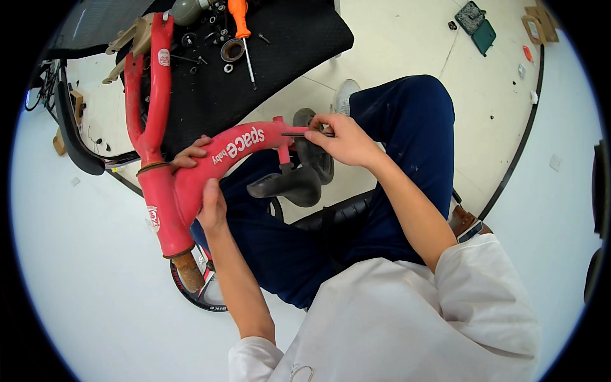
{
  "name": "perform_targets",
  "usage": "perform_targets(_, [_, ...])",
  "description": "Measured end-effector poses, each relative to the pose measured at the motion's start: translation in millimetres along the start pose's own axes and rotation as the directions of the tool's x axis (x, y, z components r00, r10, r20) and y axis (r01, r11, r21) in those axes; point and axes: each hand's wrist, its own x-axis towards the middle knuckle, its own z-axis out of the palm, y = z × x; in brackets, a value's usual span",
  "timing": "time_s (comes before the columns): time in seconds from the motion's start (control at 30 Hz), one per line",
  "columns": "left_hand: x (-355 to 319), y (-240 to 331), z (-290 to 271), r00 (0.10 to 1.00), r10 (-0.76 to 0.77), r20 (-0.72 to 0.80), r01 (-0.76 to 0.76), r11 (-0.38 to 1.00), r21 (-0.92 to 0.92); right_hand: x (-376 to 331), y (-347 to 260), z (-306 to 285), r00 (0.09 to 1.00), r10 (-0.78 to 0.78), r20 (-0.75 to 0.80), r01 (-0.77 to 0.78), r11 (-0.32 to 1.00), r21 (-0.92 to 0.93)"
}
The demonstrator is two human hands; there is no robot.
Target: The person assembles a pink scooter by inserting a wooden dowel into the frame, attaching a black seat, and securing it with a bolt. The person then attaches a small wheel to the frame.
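Note:
A red child's bike frame (232, 153) with white lettering lies across my lap, its fork (159, 89) pointing up and away to the left. My left hand (207, 184) is wrapped round the frame near the head tube (168, 213), thumb on the near side and fingertips over the far side. At the frame's other end, my right hand (344, 139) pinches a thin dark rod (294, 134) that lies against the red tube; its exact kind is unclear. Just below that end sits a black saddle (289, 186). A rusty brown steerer end (189, 270) sticks out of the head tube.
Beyond the frame, a black mat (286, 38) carries an orange-handled screwdriver (242, 32), a ring-shaped part (233, 50) and several small bolts. A wheel (213, 299) stands below the head tube. A green case (477, 28) lies open on the floor at the far right.

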Motion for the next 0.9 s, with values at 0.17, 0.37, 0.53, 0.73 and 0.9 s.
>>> perform_targets(0.17, [-4.7,-6.9,22.2,0.965,0.034,-0.261,-0.097,0.969,-0.230,-0.4,46.5,10.0,0.999,-0.041,-0.020,0.034,0.962,-0.272])
perform_targets(0.37, [-16.0,12.6,29.3,0.943,0.070,-0.324,-0.153,0.959,-0.238,-9.4,29.4,-8.5,0.999,-0.032,0.033,0.038,0.977,-0.211])
perform_targets(0.53, [-14.6,35.0,43.4,0.919,0.120,-0.375,-0.194,0.967,-0.165,-12.8,11.7,-32.9,0.997,0.068,0.037,-0.063,0.992,-0.108])
perform_targets(0.73, [8.4,96.3,32.9,0.911,0.203,-0.359,-0.304,0.918,-0.253,-29.2,-7.4,-41.1,0.990,0.104,0.095,-0.131,0.924,0.359])
perform_targets(0.9, [23.3,128.3,-3.6,0.865,0.219,-0.452,-0.396,0.851,-0.346,-38.1,-32.5,-50.8,0.997,-0.048,0.059,0.010,0.850,0.526])
